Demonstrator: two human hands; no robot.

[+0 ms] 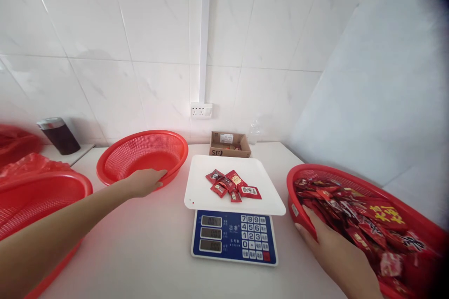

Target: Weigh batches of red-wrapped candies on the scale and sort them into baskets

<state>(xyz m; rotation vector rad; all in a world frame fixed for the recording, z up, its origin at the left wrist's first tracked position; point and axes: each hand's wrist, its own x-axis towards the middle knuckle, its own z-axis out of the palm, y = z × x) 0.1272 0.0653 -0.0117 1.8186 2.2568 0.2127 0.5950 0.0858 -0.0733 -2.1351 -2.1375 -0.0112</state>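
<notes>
My left hand (pixel 145 182) is at the near rim of a red plastic basket (pixel 114 156), fingers closed about the edge; the part of the basket floor that shows is bare. At the right, my right hand (pixel 336 252) grips the near-left rim of another red basket (pixel 351 177), thumb outside and fingers inside. That basket is heaped with red snack packets (pixel 365 224). Between my hands stands a digital scale (pixel 233 238) with a white tray (pixel 199 191). Several small red packets (pixel 231 184) lie in a loose cluster on the tray.
A third red basket (pixel 75 180), with red plastic film (pixel 35 166), stands at the left under my forearm. Behind it is a dark bottle with a silver lid (pixel 61 135). A small open cardboard box (pixel 229 152) sits by the tiled wall, below a socket (pixel 201 110).
</notes>
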